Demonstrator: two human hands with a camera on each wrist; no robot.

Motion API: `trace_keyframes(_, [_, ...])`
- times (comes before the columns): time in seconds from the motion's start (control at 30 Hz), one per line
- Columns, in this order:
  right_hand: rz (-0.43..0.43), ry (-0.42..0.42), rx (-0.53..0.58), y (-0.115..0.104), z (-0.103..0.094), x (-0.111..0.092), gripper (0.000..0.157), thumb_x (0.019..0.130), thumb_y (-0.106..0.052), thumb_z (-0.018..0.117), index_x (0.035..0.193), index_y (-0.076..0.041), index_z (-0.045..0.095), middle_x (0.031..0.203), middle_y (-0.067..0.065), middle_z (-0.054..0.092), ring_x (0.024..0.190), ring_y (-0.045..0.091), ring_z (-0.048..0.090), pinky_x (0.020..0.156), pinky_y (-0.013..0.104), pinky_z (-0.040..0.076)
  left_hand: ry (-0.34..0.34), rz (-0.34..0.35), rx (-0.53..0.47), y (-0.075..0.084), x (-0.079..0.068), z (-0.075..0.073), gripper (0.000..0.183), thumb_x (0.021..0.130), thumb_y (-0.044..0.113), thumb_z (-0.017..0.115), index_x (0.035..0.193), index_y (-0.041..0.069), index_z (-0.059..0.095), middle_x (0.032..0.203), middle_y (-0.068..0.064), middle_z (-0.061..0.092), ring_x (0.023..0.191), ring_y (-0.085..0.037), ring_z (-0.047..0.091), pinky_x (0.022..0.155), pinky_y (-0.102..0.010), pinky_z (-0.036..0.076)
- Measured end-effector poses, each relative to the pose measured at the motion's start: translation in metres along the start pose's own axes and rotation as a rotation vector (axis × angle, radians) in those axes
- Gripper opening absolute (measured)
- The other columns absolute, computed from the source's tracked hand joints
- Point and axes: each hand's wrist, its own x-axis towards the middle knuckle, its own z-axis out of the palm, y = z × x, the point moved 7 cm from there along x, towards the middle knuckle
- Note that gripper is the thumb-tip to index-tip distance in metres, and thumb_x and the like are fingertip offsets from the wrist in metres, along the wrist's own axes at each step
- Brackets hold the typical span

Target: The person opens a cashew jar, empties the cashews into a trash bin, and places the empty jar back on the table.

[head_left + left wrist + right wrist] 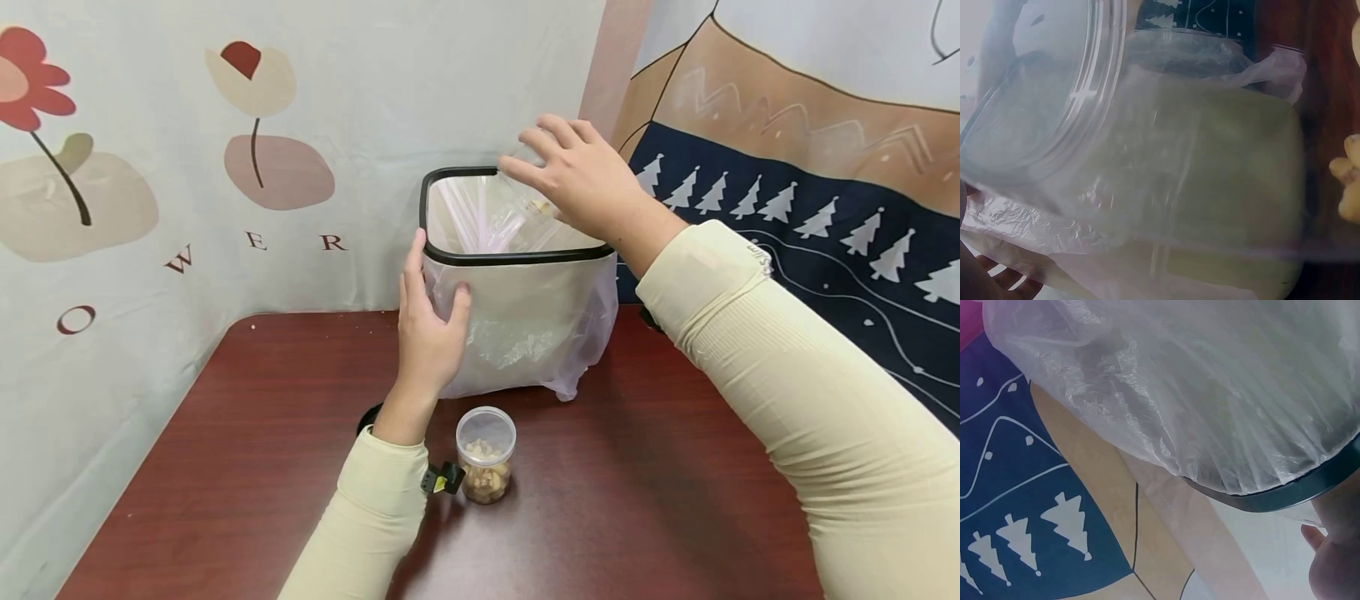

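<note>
A trash bin (540, 304) with a black rim (517, 258) and a thin pinkish bag lining it stands on the table. My left hand (431, 333) rests at its front left corner, fingers straight and thumb against the front. Over the opening, my right hand (581, 179) holds a clear plastic container (531, 200), tilted down, with yellowish bits showing in it. My fingers hide much of that container. Beside my left wrist is a clear jar (486, 454) with pale nuts in its lower part; its rim (1100, 69) fills the left wrist view's foreground.
The dark red table (637, 500) carries the bin and jar. Behind it hangs a pale cloth with flower prints (277, 171); at right is a dark blue cloth with white trees (780, 200). The bag (1141, 381) bulges outside the bin on its right side.
</note>
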Motion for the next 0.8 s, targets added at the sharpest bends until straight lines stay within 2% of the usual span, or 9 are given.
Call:
trace_keyframes(0.57, [-0.018,-0.025,-0.039,-0.0024,-0.0009,0.0014,0.084,0.074,-0.013,0.087,0.145,-0.018,0.042,0.148,0.021,0.043,0.142,0.043,0.033,0.111,0.057,0.035,0.012,0.003,-0.032,0.0021,0.0015,-0.0015,0.072,0.094,0.024,0.059,0.158,0.029,0.025,0.158,0.002,0.036,0.142,-0.019,0.040,0.112,-0.052,0.037])
trace_keyframes(0.8, [0.006,-0.044,-0.026,-0.0018,-0.0030,-0.0010,0.087,0.074,-0.016,0.087,0.147,-0.019,0.040,0.150,0.021,0.041,0.143,0.043,0.031,0.111,0.057,0.033,0.014,-0.004,-0.023,0.0011,0.0020,-0.0013,0.072,0.095,0.025,0.060,0.157,0.030,0.025,0.157,0.000,0.037,0.140,-0.020,0.042,0.112,-0.052,0.038])
